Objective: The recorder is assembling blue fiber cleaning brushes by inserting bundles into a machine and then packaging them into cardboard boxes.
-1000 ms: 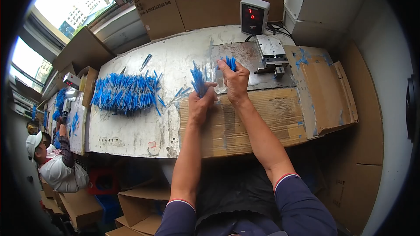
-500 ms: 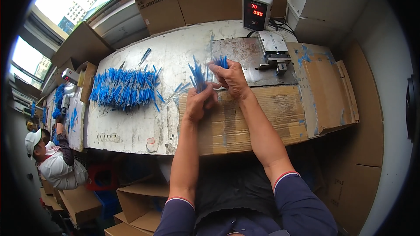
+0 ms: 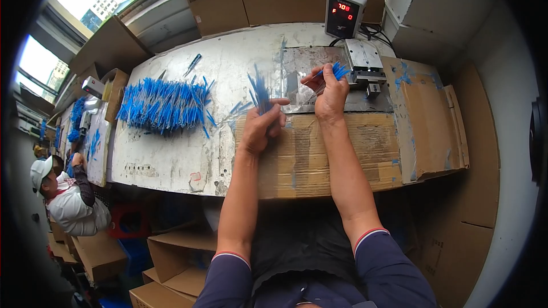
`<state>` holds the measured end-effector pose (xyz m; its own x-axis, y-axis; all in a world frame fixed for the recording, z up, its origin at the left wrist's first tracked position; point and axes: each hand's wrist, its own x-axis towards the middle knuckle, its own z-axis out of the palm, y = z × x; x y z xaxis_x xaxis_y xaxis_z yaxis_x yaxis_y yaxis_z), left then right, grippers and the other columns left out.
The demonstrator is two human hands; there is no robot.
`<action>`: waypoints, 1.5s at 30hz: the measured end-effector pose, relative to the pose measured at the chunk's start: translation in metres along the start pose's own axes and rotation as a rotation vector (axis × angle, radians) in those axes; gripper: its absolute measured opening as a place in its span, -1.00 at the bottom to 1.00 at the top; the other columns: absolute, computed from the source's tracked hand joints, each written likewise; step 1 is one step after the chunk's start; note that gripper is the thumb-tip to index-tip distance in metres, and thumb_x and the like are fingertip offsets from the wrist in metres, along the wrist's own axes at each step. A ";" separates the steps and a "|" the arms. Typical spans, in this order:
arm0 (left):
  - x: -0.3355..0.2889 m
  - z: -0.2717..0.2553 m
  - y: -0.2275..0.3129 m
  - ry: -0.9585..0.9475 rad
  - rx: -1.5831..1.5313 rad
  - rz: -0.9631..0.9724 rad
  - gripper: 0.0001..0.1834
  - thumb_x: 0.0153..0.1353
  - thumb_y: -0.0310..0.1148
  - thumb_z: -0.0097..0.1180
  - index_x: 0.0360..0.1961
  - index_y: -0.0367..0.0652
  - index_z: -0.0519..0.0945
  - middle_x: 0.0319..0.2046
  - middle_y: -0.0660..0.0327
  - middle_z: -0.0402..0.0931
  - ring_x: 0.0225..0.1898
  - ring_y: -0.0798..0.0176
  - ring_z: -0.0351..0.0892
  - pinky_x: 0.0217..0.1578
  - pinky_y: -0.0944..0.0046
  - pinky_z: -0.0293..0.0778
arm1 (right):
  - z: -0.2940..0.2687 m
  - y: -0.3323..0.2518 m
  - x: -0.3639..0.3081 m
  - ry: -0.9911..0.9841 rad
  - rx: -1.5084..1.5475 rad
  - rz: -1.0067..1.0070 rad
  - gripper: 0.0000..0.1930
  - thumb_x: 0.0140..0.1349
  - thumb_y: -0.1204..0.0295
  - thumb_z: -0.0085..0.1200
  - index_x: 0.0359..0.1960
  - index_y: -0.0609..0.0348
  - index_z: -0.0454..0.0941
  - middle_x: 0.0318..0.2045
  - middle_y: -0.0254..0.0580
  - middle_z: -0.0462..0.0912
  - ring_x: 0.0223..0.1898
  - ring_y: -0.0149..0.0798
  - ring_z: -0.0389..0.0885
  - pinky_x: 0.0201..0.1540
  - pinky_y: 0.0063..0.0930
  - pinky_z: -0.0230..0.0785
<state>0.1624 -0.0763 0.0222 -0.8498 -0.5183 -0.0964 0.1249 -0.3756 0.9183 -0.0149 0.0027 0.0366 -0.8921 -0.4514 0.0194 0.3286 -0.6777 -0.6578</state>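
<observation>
Thin blue strips (image 3: 258, 88) stand up in a bundle from my left hand (image 3: 260, 129), which is closed round their lower ends over the cardboard's far edge; their tips are blurred. Farther right, my right hand (image 3: 331, 97) is raised, its fingers closed on a smaller bunch of blue strips (image 3: 339, 72). Their blue ends point toward a metal block fixture (image 3: 364, 60) just to the right. Whether they touch it I cannot tell. A large pile of similar blue and pale strips (image 3: 162, 104) lies on the worktable (image 3: 165, 162) to the left.
A digital display box (image 3: 345, 12) with red digits stands behind the fixture, cables beside it. Flattened cardboard (image 3: 325, 159) covers the table's near side; more cardboard (image 3: 428, 120) lies right. A small screwdriver-like tool (image 3: 193, 64) lies behind the pile. Another person (image 3: 74, 199) works far left.
My right hand has moved right, away from my left hand and toward the metal fixture, with its bunch of strips. My left hand stays in about the same place. The display's digits differ.
</observation>
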 end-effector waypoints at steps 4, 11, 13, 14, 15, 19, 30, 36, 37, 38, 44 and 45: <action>-0.001 0.006 0.002 0.012 -0.035 0.027 -0.65 0.47 -0.27 0.12 0.15 -0.28 0.54 -0.49 0.29 0.56 -0.64 0.54 0.27 -0.62 0.51 0.18 | -0.002 0.004 -0.007 -0.130 -0.007 0.078 -0.84 0.48 0.37 0.10 -0.20 0.20 0.54 -0.52 -0.37 0.53 -0.64 -0.43 0.47 -0.66 -0.45 0.44; 0.001 -0.002 -0.004 -0.085 -0.022 0.000 -0.70 0.42 -0.26 0.19 0.04 -0.23 0.58 -0.47 0.27 0.57 -0.63 0.53 0.29 -0.61 0.52 0.19 | 0.009 0.005 -0.030 -0.288 -0.644 -0.086 -0.79 0.34 0.30 0.34 -0.18 0.19 0.71 -0.45 -0.49 0.60 -0.49 -0.62 0.44 -0.54 -0.68 0.25; 0.000 -0.006 -0.005 -0.112 -0.008 -0.018 -0.70 0.41 -0.25 0.21 0.03 -0.21 0.59 -0.48 0.26 0.58 -0.64 0.53 0.29 -0.62 0.52 0.18 | 0.017 -0.001 -0.034 -0.319 -0.573 0.038 -0.77 0.31 0.34 0.37 -0.10 0.18 0.73 -0.38 -0.43 0.67 -0.40 -0.61 0.55 -0.51 -0.70 0.39; 0.000 -0.008 -0.006 -0.136 0.008 -0.035 -0.71 0.40 -0.24 0.23 0.01 -0.20 0.60 -0.48 0.25 0.58 -0.65 0.53 0.30 -0.63 0.52 0.18 | 0.020 -0.004 -0.037 -0.301 -0.489 0.204 -0.78 0.31 0.35 0.37 -0.09 0.18 0.73 -0.37 -0.43 0.68 -0.38 -0.58 0.59 -0.49 -0.64 0.49; 0.000 -0.008 -0.005 -0.141 0.007 -0.038 -0.71 0.40 -0.24 0.23 0.01 -0.20 0.60 -0.48 0.25 0.58 -0.65 0.53 0.30 -0.63 0.52 0.18 | 0.024 -0.007 -0.039 -0.280 -0.403 0.366 -0.78 0.31 0.37 0.37 -0.09 0.18 0.73 -0.36 -0.42 0.69 -0.36 -0.54 0.62 -0.47 -0.58 0.59; 0.001 -0.005 -0.007 -0.136 0.024 -0.064 -0.68 0.39 -0.23 0.25 0.04 -0.19 0.60 -0.46 0.22 0.62 -0.66 0.52 0.32 -0.64 0.51 0.17 | 0.020 -0.005 -0.037 -0.304 -0.433 0.345 -0.85 0.30 0.38 0.37 -0.20 0.15 0.71 -0.39 -0.43 0.66 -0.38 -0.51 0.63 -0.44 -0.46 0.71; 0.000 0.001 -0.001 -0.081 -0.005 -0.002 -0.63 0.43 -0.28 0.19 0.15 -0.26 0.57 -0.39 0.20 0.65 -0.60 0.50 0.37 -0.56 0.52 0.26 | 0.006 -0.001 -0.019 -0.129 -0.176 0.166 -0.86 0.26 0.50 0.36 -0.41 0.09 0.63 -0.66 -0.60 0.42 -0.74 -0.70 0.13 -0.73 -0.66 -0.17; 0.001 0.002 -0.005 0.052 -0.078 0.054 -0.68 0.44 -0.32 0.19 0.12 -0.24 0.56 -0.38 0.17 0.65 -0.60 0.47 0.38 -0.56 0.50 0.28 | 0.004 0.001 -0.016 -0.106 -0.155 0.133 -0.86 0.30 0.47 0.34 -0.38 0.09 0.61 -0.67 -0.59 0.40 -0.75 -0.68 0.13 -0.72 -0.65 -0.16; 0.002 0.002 -0.007 0.091 -0.073 0.072 -0.71 0.44 -0.33 0.18 0.10 -0.24 0.57 -0.39 0.18 0.64 -0.60 0.47 0.37 -0.56 0.49 0.29 | 0.004 0.000 -0.016 -0.107 -0.155 0.133 -0.86 0.30 0.47 0.34 -0.38 0.09 0.61 -0.67 -0.59 0.40 -0.75 -0.68 0.13 -0.72 -0.65 -0.16; 0.002 0.002 -0.008 0.129 -0.069 0.090 -0.73 0.45 -0.34 0.18 0.07 -0.23 0.57 -0.41 0.19 0.63 -0.61 0.46 0.37 -0.56 0.49 0.29 | 0.003 -0.003 -0.014 -0.031 -0.101 0.094 -0.86 0.31 0.45 0.33 -0.38 0.11 0.60 -0.67 -0.57 0.39 -0.75 -0.66 0.14 -0.72 -0.65 -0.14; 0.004 -0.002 -0.011 0.215 -0.173 0.109 -0.82 0.46 -0.38 0.16 -0.01 -0.23 0.57 -0.46 0.23 0.58 -0.63 0.46 0.36 -0.59 0.47 0.26 | -0.006 -0.020 -0.001 0.147 -0.058 -0.044 -0.86 0.32 0.45 0.28 -0.38 0.15 0.58 -0.65 -0.52 0.41 -0.74 -0.62 0.19 -0.72 -0.67 -0.05; 0.005 -0.003 -0.011 0.214 -0.173 0.110 -0.82 0.46 -0.38 0.16 -0.01 -0.23 0.57 -0.46 0.23 0.58 -0.63 0.46 0.36 -0.59 0.47 0.26 | -0.009 -0.020 -0.001 0.145 -0.058 -0.046 -0.86 0.32 0.45 0.28 -0.38 0.15 0.58 -0.65 -0.52 0.41 -0.74 -0.62 0.19 -0.72 -0.67 -0.05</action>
<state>0.1582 -0.0770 0.0105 -0.7013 -0.7065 -0.0952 0.3116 -0.4239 0.8504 -0.0238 0.0219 0.0434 -0.9428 -0.3287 -0.0555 0.2712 -0.6592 -0.7013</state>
